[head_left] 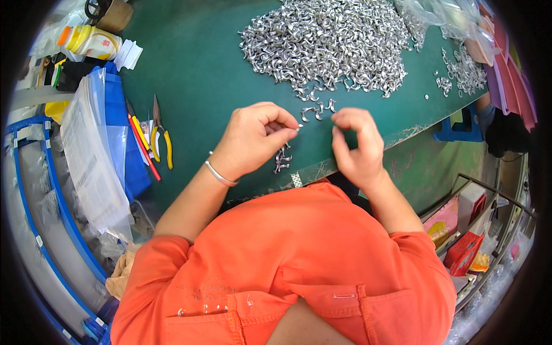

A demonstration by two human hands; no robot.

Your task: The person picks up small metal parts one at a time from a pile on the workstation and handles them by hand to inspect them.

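Note:
On the green tabletop a large heap of small curved silver metal pieces lies at the far side. My left hand is closed in a pinch, a small silver metal piece showing at the tips of its thumb and forefinger. My right hand is held to the right of it, thumb and curled forefinger a little apart, with nothing visible between them. Several loose metal pieces lie just beyond and between the hands. A short row of linked-looking pieces rests beside my left hand, near the table edge.
Pliers with yellow handles and a red pen-like tool lie at the left. Behind them are plastic-sleeved papers and a yellow bottle. Silver rings and clear bags sit far right; a blue stool stands below.

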